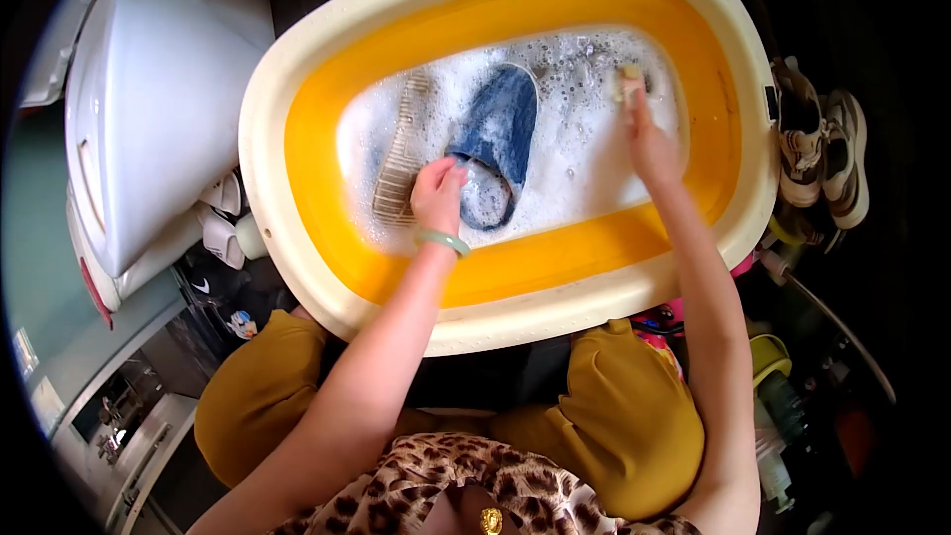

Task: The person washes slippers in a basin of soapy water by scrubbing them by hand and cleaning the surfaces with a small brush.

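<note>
A blue denim slip-on shoe [501,119] lies in foamy water inside the basin [265,89], its opening toward me. My left hand [439,196], with a pale green bangle at its wrist, is closed on the edge of the shoe's opening. Left of it, a second shoe [399,163] rests on its side with the ribbed beige sole showing; foam hides the rest. Over at the basin's right end, my right hand [655,151] is closed around a small pale-yellow scrub brush [628,81], apart from both shoes and partly blurred against the suds.
A pair of sneakers [824,154] stands right of the basin. White sanitary ware [163,109] rises on the left, with more shoes [223,228] below it. A thin hose or rod [842,329] and a green container [769,355] are at the lower right.
</note>
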`<state>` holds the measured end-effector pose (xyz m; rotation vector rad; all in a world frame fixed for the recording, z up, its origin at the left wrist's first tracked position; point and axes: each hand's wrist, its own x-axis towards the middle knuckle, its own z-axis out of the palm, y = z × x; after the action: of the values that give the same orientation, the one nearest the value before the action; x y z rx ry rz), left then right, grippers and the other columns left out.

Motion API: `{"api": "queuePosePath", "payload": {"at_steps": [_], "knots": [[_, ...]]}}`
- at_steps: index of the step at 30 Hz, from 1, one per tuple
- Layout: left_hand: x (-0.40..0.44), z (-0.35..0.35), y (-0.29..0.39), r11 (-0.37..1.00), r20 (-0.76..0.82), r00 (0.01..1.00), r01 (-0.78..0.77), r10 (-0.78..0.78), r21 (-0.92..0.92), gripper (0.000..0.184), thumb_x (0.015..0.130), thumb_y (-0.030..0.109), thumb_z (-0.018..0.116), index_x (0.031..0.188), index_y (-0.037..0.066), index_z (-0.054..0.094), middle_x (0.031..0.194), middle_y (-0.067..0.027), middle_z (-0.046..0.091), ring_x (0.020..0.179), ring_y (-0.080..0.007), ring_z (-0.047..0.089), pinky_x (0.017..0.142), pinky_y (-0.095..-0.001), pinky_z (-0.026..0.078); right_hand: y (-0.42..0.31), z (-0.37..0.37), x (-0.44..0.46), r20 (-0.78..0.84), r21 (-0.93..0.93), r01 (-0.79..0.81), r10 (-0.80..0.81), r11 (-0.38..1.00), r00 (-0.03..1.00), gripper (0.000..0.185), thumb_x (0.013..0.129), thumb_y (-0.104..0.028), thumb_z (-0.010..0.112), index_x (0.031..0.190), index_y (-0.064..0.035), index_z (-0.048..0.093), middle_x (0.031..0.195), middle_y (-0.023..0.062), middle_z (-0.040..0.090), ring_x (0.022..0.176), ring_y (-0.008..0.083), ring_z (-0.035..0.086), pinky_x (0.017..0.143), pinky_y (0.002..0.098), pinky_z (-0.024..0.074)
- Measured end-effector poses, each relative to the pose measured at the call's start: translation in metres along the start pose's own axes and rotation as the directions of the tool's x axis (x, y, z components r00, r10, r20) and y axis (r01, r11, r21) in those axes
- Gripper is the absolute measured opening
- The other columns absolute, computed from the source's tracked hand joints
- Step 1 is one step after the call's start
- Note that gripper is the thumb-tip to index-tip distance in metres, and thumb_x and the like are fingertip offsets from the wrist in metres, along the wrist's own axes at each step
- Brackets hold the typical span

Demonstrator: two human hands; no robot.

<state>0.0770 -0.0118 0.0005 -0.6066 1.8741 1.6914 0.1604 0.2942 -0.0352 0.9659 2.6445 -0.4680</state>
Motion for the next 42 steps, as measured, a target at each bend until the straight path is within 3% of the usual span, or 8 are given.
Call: {"api": "queuePosePath", "payload": {"at_steps": [6, 13, 17, 20, 22, 26, 33, 42], "knots": [[-0.007, -0.013, -0.035, 0.774, -0.147, 0.947, -0.138, 0.287, 0.618, 0.044, 0.070, 0.008, 0.070, 0.111, 0.002, 0.054, 0.100, -0.0133, 0.054, 0.087, -0.0209, 0.055, 0.081, -0.0315, 0.045, -0.057, -0.022, -0.083, 0.254, 0.294, 0.266, -0.343, 0.918, 0.904, 0.054, 0.090, -0.022, 0.048, 0.141, -0.0225, 0.029, 0.093, 0.0198, 0.064, 0.082, 0.0373, 0.061, 0.072, 0.0445, 0.0470], [-0.001, 0.010, -0.034, 0.835, -0.107, 0.984, -0.064, 0.145, 0.547, 0.046, 0.069, 0.005, 0.066, 0.112, 0.000, 0.050, 0.111, -0.0202, 0.055, 0.103, -0.0333, 0.054, 0.088, -0.0363, 0.042, -0.105, -0.020, -0.114, 0.567, 0.353, 0.267, -0.432, 0.897, 0.701, 0.049, 0.091, -0.030, 0.047, 0.138, -0.0227, 0.035, 0.100, 0.0242, 0.061, 0.090, 0.0401, 0.059, 0.079, 0.0446, 0.0455], [0.005, 0.012, -0.039, 0.882, -0.015, 0.993, -0.098, 0.118, 0.461, 0.046, 0.070, 0.004, 0.067, 0.112, 0.000, 0.050, 0.103, -0.0178, 0.060, 0.095, -0.0296, 0.059, 0.085, -0.0357, 0.044, -0.098, 0.004, -0.102, 0.435, 0.507, 0.252, -0.496, 0.825, 0.751, 0.047, 0.091, -0.031, 0.046, 0.136, -0.0216, 0.038, 0.098, 0.0220, 0.062, 0.087, 0.0393, 0.060, 0.078, 0.0451, 0.0462], [0.004, 0.025, -0.037, 0.863, 0.036, 0.990, -0.134, 0.133, 0.488, 0.047, 0.069, 0.004, 0.068, 0.112, 0.001, 0.049, 0.101, -0.0165, 0.061, 0.093, -0.0286, 0.060, 0.083, -0.0353, 0.045, -0.110, -0.020, -0.101, 0.506, 0.148, 0.238, -0.281, 0.960, 0.815, 0.046, 0.090, -0.028, 0.049, 0.134, -0.0204, 0.041, 0.096, 0.0192, 0.064, 0.084, 0.0381, 0.061, 0.075, 0.0439, 0.0475], [-0.003, 0.036, -0.040, 0.854, 0.068, 0.987, -0.163, 0.148, 0.494, 0.049, 0.069, 0.004, 0.068, 0.113, 0.001, 0.049, 0.100, -0.0158, 0.062, 0.091, -0.0284, 0.061, 0.083, -0.0353, 0.046, -0.098, -0.021, -0.098, 0.138, 0.489, 0.166, -0.263, 0.856, 0.955, 0.046, 0.089, -0.022, 0.052, 0.133, -0.0201, 0.043, 0.095, 0.0176, 0.065, 0.083, 0.0375, 0.062, 0.073, 0.0416, 0.0491], [-0.004, 0.052, -0.044, 0.891, 0.064, 0.991, -0.135, 0.119, 0.433, 0.056, 0.069, 0.002, 0.066, 0.121, 0.001, 0.043, 0.102, -0.0175, 0.060, 0.095, -0.0308, 0.059, 0.086, -0.0366, 0.045, -0.082, -0.015, -0.111, 0.249, 0.769, -0.039, -0.244, 0.638, 0.937, 0.049, 0.089, -0.013, 0.055, 0.136, -0.0206, 0.041, 0.105, 0.0202, 0.062, 0.078, 0.0277, 0.064, 0.064, 0.0326, 0.0469], [0.008, 0.052, 0.015, 0.603, 0.120, 0.858, -0.443, 0.499, 0.663, 0.047, 0.071, 0.001, 0.065, 0.115, 0.003, 0.046, 0.105, -0.0181, 0.053, 0.094, -0.0335, 0.055, 0.080, -0.0412, 0.045, -0.072, -0.020, -0.106, 0.419, 0.131, 0.345, -0.367, 0.930, 0.831, 0.048, 0.087, -0.014, 0.046, 0.134, -0.0247, 0.040, 0.079, 0.0162, 0.065, 0.069, 0.0351, 0.063, 0.063, 0.0441, 0.0492], [0.009, 0.059, 0.010, 0.530, 0.282, 0.773, -0.606, 0.568, 0.594, 0.032, 0.067, 0.000, 0.062, 0.096, 0.006, 0.051, 0.089, -0.0159, 0.058, 0.082, -0.0334, 0.057, 0.073, -0.0403, 0.047, -0.104, 0.002, -0.048, 0.160, 0.110, 0.457, -0.469, 0.883, 0.868, 0.022, 0.085, -0.014, 0.046, 0.106, -0.0166, 0.051, 0.074, 0.0182, 0.063, 0.068, 0.0361, 0.062, 0.059, 0.0468, 0.0473]]}}
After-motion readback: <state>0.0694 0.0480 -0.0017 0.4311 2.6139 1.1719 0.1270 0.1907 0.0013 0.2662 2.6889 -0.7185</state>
